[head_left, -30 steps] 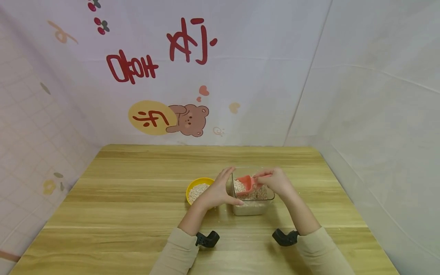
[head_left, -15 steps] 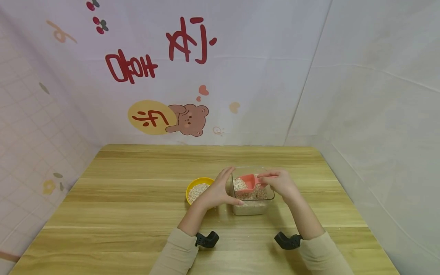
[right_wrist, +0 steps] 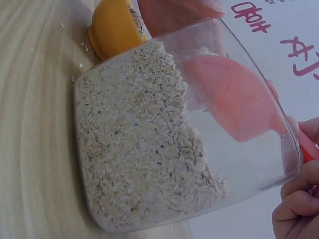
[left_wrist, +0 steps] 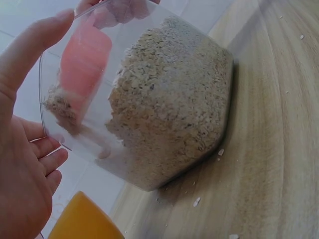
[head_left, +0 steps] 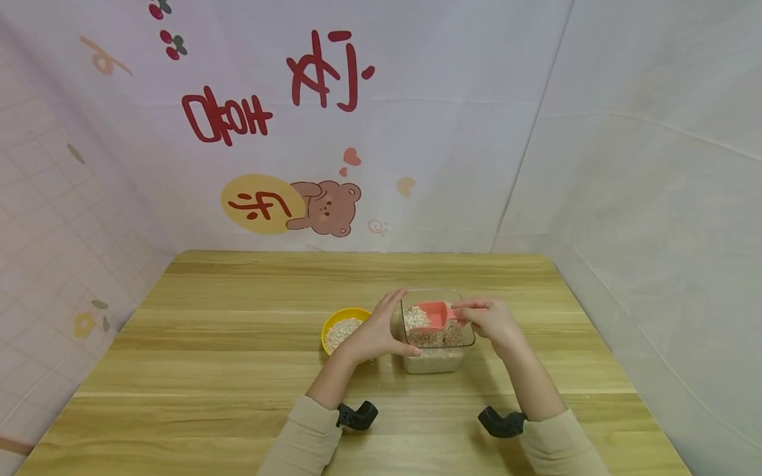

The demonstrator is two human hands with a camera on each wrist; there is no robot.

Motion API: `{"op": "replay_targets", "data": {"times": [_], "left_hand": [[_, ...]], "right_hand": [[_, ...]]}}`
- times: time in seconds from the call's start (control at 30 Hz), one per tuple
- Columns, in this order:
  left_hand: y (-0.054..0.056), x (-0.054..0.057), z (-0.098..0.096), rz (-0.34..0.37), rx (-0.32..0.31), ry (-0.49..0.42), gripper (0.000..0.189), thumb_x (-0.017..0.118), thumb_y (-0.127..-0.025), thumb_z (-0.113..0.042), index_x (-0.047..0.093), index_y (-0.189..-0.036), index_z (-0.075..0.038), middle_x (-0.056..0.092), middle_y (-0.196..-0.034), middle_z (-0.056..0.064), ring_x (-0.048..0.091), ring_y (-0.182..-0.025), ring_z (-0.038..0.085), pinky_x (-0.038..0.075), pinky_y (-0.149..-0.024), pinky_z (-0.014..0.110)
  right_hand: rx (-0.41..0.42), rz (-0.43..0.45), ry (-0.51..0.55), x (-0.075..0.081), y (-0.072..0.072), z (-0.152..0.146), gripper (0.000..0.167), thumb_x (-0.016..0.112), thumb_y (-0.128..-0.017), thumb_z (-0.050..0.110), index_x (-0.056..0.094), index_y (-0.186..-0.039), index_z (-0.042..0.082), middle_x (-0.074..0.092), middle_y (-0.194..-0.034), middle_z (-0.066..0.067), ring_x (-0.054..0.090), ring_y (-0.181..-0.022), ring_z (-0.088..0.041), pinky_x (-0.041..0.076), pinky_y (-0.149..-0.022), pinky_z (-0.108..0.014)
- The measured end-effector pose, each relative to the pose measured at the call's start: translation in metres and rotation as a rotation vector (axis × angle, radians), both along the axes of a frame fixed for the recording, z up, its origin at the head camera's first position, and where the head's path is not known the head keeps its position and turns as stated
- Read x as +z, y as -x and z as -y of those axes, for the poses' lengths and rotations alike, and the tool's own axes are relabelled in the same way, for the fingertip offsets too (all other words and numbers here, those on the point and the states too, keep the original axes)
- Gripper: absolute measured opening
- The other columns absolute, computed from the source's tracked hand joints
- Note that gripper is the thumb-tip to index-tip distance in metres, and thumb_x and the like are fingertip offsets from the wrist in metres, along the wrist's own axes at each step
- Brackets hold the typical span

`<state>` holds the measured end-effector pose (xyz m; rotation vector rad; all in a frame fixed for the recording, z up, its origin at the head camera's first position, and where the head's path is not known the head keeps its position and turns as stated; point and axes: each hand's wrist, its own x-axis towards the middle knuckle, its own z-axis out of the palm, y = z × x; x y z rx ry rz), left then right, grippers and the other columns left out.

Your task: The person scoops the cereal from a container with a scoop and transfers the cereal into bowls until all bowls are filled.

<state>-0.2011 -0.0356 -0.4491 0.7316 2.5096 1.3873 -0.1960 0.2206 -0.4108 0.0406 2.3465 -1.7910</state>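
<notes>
A clear container point(head_left: 433, 363) of oat flakes point(left_wrist: 169, 94) stands on the wooden table. My left hand point(head_left: 374, 336) spans its left side, thumb at the near rim and fingers at the far corner, holding it. Between thumb and fingers, my right hand point(head_left: 491, 322) pinches the handle of a pink scoop point(head_left: 437, 316). The scoop's bowl lies inside the container's rim, above the oats in the right wrist view, with a heap of flakes at its left end. Left of the container, a yellow bowl point(head_left: 327, 325) with oat flakes in it is partly hidden by my left hand.
A few stray flakes point(left_wrist: 197, 202) lie on the table point(head_left: 238, 370) around the container. Printed white cloth point(head_left: 452, 132) hangs behind the table and along both sides. Each wrist wears a black camera mount point(head_left: 358, 416).
My right hand has drawn the scoop to the right within the container, and the scoop now sits flatter. My left hand has stayed in place on the container.
</notes>
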Motion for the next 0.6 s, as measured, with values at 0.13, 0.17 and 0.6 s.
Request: {"op": "replay_targets", "data": {"times": [0.13,0.17,0.6], "left_hand": [[-0.0008,-0.0001,0.0002,-0.009,-0.004,-0.002,0.121,0.087,-0.063,-0.049,0.01,-0.155,-0.027,0.005,-0.159,-0.002,0.011,-0.143,0.024,0.022,-0.108,0.054],[-0.001,0.0003,0.0005,-0.011,-0.005,-0.002,0.122,0.086,-0.063,-0.049,0.009,-0.155,-0.027,0.005,-0.159,-0.002,0.011,-0.143,0.025,0.022,-0.108,0.055],[-0.004,0.0072,0.0075,-0.03,-0.007,-0.003,0.122,0.085,-0.063,-0.054,0.008,-0.155,-0.031,0.004,-0.159,-0.003,0.007,-0.144,0.022,0.022,-0.108,0.057]], "right_hand": [[0.002,0.0,0.031,-0.0022,0.0007,-0.0038,0.029,0.066,-0.09,0.015,0.068,-0.111,-0.005,0.067,-0.07,-0.006,0.022,-0.04,-0.006,0.021,-0.043,-0.022],[0.002,-0.002,0.036,-0.002,0.0007,-0.0045,0.029,0.065,-0.091,0.014,0.067,-0.111,-0.006,0.067,-0.07,-0.006,0.022,-0.04,-0.006,0.021,-0.043,-0.022],[-0.015,-0.025,0.087,0.0065,-0.0055,-0.0073,0.029,0.063,-0.091,0.013,0.065,-0.113,-0.007,0.066,-0.067,-0.004,0.023,-0.041,-0.008,0.021,-0.044,-0.023]]}}
